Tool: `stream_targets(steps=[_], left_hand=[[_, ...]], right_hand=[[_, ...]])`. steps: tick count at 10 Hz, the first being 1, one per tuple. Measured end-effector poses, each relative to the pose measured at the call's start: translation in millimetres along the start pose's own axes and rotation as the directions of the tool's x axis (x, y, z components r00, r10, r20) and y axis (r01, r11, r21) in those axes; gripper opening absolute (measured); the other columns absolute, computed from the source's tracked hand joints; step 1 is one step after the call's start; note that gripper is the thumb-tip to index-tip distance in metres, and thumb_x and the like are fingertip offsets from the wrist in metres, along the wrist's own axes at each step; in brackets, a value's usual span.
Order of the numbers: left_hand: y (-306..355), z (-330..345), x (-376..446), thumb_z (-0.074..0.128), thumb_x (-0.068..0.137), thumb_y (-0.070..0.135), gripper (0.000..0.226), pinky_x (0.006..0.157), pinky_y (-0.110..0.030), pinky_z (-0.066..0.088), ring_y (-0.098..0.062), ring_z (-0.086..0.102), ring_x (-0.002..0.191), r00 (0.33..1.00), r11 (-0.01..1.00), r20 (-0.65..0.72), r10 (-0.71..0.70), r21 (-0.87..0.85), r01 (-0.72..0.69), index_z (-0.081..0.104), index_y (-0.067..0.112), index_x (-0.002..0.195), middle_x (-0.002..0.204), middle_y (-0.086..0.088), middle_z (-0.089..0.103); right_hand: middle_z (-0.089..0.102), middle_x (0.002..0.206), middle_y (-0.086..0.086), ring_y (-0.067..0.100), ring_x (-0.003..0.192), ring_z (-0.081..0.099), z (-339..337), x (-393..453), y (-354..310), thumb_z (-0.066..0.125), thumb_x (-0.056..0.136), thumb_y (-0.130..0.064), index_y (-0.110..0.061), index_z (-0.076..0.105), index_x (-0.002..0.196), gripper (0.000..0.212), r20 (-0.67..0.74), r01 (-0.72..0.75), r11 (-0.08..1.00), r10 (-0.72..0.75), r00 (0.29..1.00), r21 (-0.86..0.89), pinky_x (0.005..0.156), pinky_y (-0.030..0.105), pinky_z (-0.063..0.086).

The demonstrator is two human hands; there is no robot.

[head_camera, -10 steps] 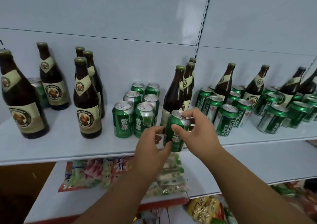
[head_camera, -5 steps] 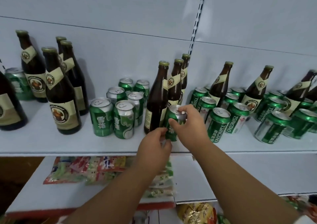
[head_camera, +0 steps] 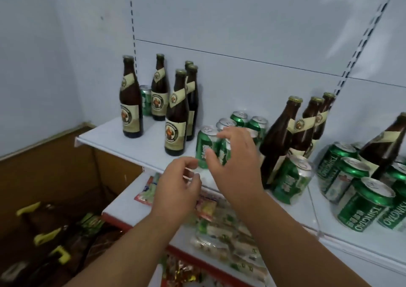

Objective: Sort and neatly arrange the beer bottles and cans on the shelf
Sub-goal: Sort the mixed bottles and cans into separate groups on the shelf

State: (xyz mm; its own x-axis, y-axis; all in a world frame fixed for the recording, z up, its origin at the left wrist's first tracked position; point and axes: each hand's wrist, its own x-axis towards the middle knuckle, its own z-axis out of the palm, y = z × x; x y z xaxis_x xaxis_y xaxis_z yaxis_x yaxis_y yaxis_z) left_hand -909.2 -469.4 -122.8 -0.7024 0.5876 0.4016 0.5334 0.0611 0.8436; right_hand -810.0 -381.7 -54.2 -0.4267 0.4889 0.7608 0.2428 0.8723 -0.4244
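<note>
Both hands were empty: the right hand (head_camera: 236,157) spread wide before a cluster of green cans (head_camera: 222,141) on the shelf (head_camera: 114,139), the left hand (head_camera: 175,183) loosely curled below, seemingly ready to regroup them beside brown bottles (head_camera: 176,115).

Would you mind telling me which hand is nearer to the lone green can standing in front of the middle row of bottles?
The right hand: it hovers just left of that can. The left hand is further left, at the shelf edge.
</note>
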Motion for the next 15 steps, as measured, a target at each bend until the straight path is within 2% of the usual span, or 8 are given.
stream_targets(steps=[2,6,8,10,11,12,13,15], left_hand=[[-59.8,-99.2,47.0,0.060,0.090,0.019,0.033,0.068,-0.021,0.052,0.004,0.060,0.087,0.983,0.998,-0.177,-0.042,-0.046,0.035,0.053,0.050,0.100,0.100,0.029,0.060],[-157.1,-217.7,191.9,0.062,0.091,0.024,0.024,0.067,-0.018,0.053,0.006,0.059,0.086,0.998,0.999,-0.048,0.042,-0.024,-0.043,0.056,0.039,0.108,0.097,0.024,0.062],[-181.4,-204.7,248.0,0.062,0.090,0.035,0.016,0.067,-0.019,0.054,0.007,0.060,0.082,1.000,0.996,0.019,-0.004,-0.085,0.005,0.054,0.042,0.102,0.094,0.022,0.063],[-194.0,-189.7,314.7,0.051,0.088,0.042,0.026,0.073,-0.021,0.046,-0.011,0.060,0.088,0.982,0.994,0.187,0.017,0.102,-0.037,0.054,0.023,0.105,0.092,0.016,0.057],[-196.4,-182.2,337.8,0.037,0.065,0.069,0.080,0.093,-0.047,0.052,-0.028,0.063,0.105,0.987,0.998,0.148,0.068,-0.003,-0.068,0.059,0.013,0.118,0.113,-0.008,0.066],[-201.9,-171.6,367.6,0.044,0.077,0.059,0.069,0.092,-0.049,0.052,-0.032,0.062,0.109,0.954,0.999,0.299,-0.014,-0.040,0.028,0.057,0.009,0.122,0.117,-0.014,0.064],[-214.4,-141.7,406.4,0.046,0.097,0.037,0.036,0.085,-0.042,0.052,-0.026,0.061,0.102,0.927,0.983,0.369,0.073,0.129,-0.129,0.059,0.009,0.115,0.111,-0.009,0.063],[-222.4,-117.4,425.3,0.033,0.100,0.037,0.035,0.089,-0.039,0.049,-0.022,0.058,0.106,0.870,0.975,0.484,0.092,0.134,-0.178,0.059,0.018,0.114,0.111,-0.001,0.063]], right_hand=[[0.054,0.106,-0.009,0.011,0.102,0.054,99.6,30.0,-78.7,0.071,0.081,-0.022,-0.018,0.059,0.104,0.026,0.075,0.077,0.985,-0.090,0.993,0.157,0.090,0.024,0.044],[0.055,0.113,-0.005,0.010,0.106,0.052,254.0,124.9,-169.1,0.070,0.086,-0.018,-0.013,0.059,0.111,0.027,0.091,0.186,0.982,-0.187,0.978,0.020,0.091,0.028,0.047],[0.053,0.116,-0.002,0.011,0.108,0.051,290.0,149.6,-167.3,0.070,0.085,-0.014,-0.013,0.058,0.115,0.032,0.182,0.197,0.977,-0.180,0.967,-0.080,0.089,0.017,0.039],[0.053,0.119,0.002,0.012,0.107,0.052,328.3,173.0,-173.6,0.062,0.085,-0.005,-0.011,0.057,0.116,0.032,0.151,0.102,0.986,-0.081,0.985,-0.132,0.090,0.016,0.036],[0.054,0.116,0.014,0.027,0.104,0.054,345.5,188.8,-171.8,0.049,0.081,-0.008,0.000,0.054,0.116,0.037,0.124,0.040,0.986,-0.020,0.992,-0.162,0.085,0.028,0.040],[0.053,0.113,0.020,0.034,0.101,0.054,359.0,203.6,-170.5,0.050,0.079,-0.007,0.004,0.053,0.115,0.038,0.103,-0.017,0.966,0.045,0.994,-0.259,0.083,0.039,0.046],[0.052,0.117,0.016,0.030,0.099,0.055,371.4,217.9,-167.0,0.054,0.081,0.004,0.001,0.056,0.118,0.037,0.066,-0.103,0.945,0.129,0.989,-0.311,0.083,0.042,0.050],[0.044,0.133,0.009,0.023,0.119,0.046,381.4,227.3,-159.0,0.053,0.089,-0.004,-0.008,0.047,0.135,0.047,0.097,-0.226,0.882,0.289,0.952,-0.414,0.097,0.028,0.038]])
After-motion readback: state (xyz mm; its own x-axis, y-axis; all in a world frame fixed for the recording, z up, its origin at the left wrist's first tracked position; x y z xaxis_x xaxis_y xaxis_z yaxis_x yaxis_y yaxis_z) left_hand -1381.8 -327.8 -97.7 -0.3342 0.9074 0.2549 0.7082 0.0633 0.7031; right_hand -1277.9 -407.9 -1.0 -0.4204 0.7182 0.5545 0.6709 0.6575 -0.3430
